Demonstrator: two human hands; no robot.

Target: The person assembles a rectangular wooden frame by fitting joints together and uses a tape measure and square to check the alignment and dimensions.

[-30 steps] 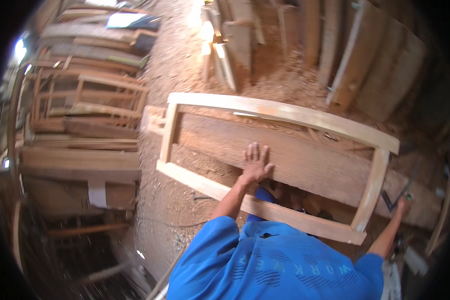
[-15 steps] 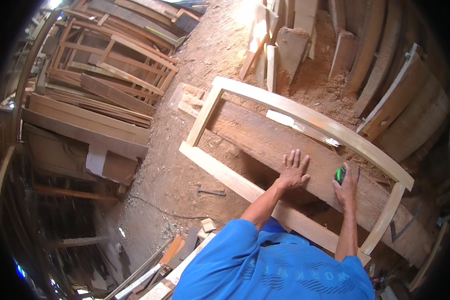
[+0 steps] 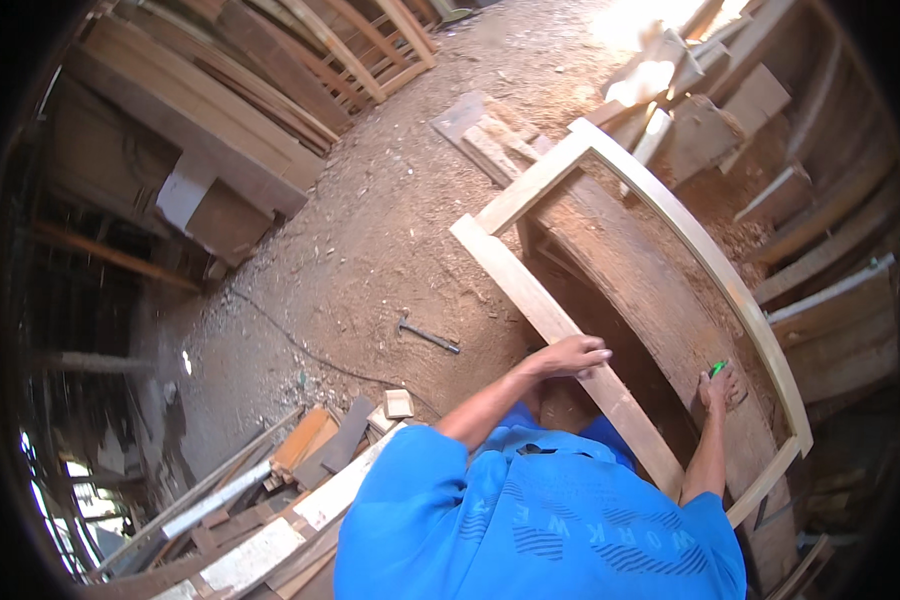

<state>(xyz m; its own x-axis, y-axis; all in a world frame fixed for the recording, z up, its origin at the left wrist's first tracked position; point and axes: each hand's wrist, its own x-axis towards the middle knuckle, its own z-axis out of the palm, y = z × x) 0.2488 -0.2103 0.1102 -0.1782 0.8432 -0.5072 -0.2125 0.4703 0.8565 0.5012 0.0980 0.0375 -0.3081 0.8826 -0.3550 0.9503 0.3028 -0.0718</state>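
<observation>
A pale wooden frame (image 3: 530, 290) with one curved side lies on a broad brown plank (image 3: 660, 300). My left hand (image 3: 573, 355) rests palm down on the frame's near straight rail, fingers together. My right hand (image 3: 720, 385) presses on the brown plank inside the frame and is closed around a small green object (image 3: 716, 369). My blue shirt (image 3: 540, 520) fills the lower middle.
A hammer (image 3: 428, 335) lies on the sawdust floor, left of the frame, near a thin cable (image 3: 300, 345). Stacked timber and frames (image 3: 230, 90) stand upper left, planks (image 3: 800, 200) lean at right, offcuts (image 3: 310, 460) lie lower left.
The view has swung, so the frame now sits further right. My left hand has shifted from the brown plank onto the frame's near rail. My right hand stays on the plank with the green object.
</observation>
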